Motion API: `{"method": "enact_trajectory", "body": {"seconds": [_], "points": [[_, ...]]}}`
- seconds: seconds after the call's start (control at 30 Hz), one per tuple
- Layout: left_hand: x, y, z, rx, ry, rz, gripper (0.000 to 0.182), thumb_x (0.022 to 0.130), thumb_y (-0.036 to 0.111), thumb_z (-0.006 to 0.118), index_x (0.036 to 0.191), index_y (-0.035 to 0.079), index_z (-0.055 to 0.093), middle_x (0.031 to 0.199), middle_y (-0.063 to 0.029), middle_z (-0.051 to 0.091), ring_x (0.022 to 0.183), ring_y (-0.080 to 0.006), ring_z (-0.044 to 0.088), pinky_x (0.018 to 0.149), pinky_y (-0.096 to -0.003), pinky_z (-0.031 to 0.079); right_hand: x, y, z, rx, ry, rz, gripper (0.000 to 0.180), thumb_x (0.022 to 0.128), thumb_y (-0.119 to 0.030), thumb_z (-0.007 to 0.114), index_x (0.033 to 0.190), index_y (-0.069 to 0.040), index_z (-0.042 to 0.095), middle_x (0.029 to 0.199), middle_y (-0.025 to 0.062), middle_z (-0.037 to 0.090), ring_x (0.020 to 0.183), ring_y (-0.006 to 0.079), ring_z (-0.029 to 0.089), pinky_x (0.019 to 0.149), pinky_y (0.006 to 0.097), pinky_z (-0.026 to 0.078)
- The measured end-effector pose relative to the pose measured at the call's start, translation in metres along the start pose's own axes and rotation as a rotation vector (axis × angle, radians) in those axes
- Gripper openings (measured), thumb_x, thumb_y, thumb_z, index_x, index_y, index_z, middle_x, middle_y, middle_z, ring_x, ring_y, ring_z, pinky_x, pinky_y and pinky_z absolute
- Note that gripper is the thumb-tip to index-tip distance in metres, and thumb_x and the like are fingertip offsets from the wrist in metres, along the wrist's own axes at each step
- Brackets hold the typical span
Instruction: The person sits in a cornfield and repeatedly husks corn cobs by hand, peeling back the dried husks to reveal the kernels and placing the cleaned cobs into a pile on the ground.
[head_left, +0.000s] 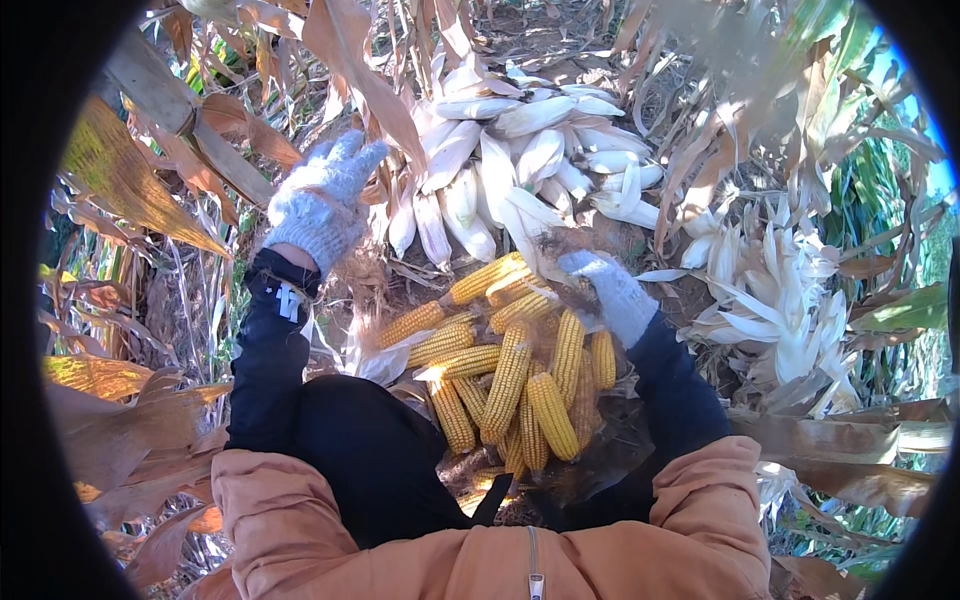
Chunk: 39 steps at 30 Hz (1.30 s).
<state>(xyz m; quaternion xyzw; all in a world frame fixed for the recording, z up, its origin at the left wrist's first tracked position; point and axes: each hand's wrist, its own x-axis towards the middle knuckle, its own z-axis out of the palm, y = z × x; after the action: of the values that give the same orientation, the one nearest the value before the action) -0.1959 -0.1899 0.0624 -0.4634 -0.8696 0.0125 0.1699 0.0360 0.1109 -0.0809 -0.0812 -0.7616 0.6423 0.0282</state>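
My left hand (322, 191), in a pale knitted glove, is raised at the left beside dry corn leaves, fingers apart, with nothing seen in it. My right hand (607, 289), gloved alike, is at the right edge of a pile of husked yellow corn cobs (514, 375), its fingers around the silk end of a pale corn husk (529, 217). What else that hand may hold is hidden. Beyond the pile lie many unhusked ears of corn (536, 154) in whitish husks. The husked cobs lie in front of my knees.
A heap of stripped husks (787, 300) lies on the ground at the right. Dry corn stalks (157, 82) and brown leaves (120, 442) stand close on the left. More leaves (847, 450) reach in at the lower right. Bare soil (555, 30) shows beyond the unhusked ears.
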Motion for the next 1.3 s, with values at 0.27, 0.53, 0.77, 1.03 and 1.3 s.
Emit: {"method": "enact_trajectory", "body": {"seconds": [0.27,0.53,0.77,1.03,1.3], "points": [[0.05,0.139,-0.02,-0.345,-0.32,0.656,0.116,0.052,0.046,0.095,0.151,0.017,0.04,0.152,-0.0119,0.042,0.14,-0.0417,0.038,0.115,-0.0523,0.037,-0.082,-0.073,-0.023,-0.654,-0.057,-0.512,0.031,0.093,-0.01,0.058,0.123,-0.007,0.065,0.117,0.0155,0.063,0.107,0.0298,0.063,0.095,0.0356,0.05],[0.032,0.176,0.032,-1.658,-0.367,-0.072,0.059,0.092,0.026,0.073,0.139,-0.001,0.051,0.117,-0.0131,0.069,0.102,-0.0178,0.066,0.087,-0.0331,0.053,-0.087,-0.082,-0.027,0.811,0.353,-0.165,0.044,0.102,-0.027,0.06,0.139,-0.005,0.052,0.126,0.0132,0.063,0.113,0.0246,0.062,0.083,0.0394,0.058],[0.03,0.201,0.081,-1.648,0.05,-0.171,0.043,0.094,0.018,0.066,0.132,0.002,0.054,0.113,-0.0173,0.068,0.102,-0.0283,0.066,0.087,-0.0388,0.053,-0.072,-0.076,0.036,0.447,0.234,-0.095,0.078,0.078,-0.027,0.085,0.14,0.001,0.047,0.124,0.0158,0.063,0.111,0.0231,0.064,0.088,0.0371,0.056],[0.051,0.209,0.123,-1.372,0.161,-0.349,0.041,0.095,0.019,0.063,0.13,0.002,0.055,0.111,-0.0172,0.067,0.1,-0.028,0.065,0.085,-0.0384,0.053,-0.068,-0.084,0.038,0.103,0.351,0.027,0.076,0.067,-0.032,0.091,0.127,0.0,0.057,0.108,0.0133,0.07,0.095,0.0214,0.07,0.083,0.0355,0.057],[0.052,0.205,0.139,-1.276,0.188,-0.397,0.039,0.095,0.02,0.061,0.129,0.001,0.056,0.108,-0.0171,0.067,0.098,-0.0277,0.065,0.084,-0.0379,0.052,-0.068,-0.091,0.038,-0.302,0.418,0.094,0.078,0.065,-0.041,0.09,0.125,-0.001,0.059,0.11,0.016,0.071,0.097,0.0261,0.071,0.084,0.0375,0.057]]}}
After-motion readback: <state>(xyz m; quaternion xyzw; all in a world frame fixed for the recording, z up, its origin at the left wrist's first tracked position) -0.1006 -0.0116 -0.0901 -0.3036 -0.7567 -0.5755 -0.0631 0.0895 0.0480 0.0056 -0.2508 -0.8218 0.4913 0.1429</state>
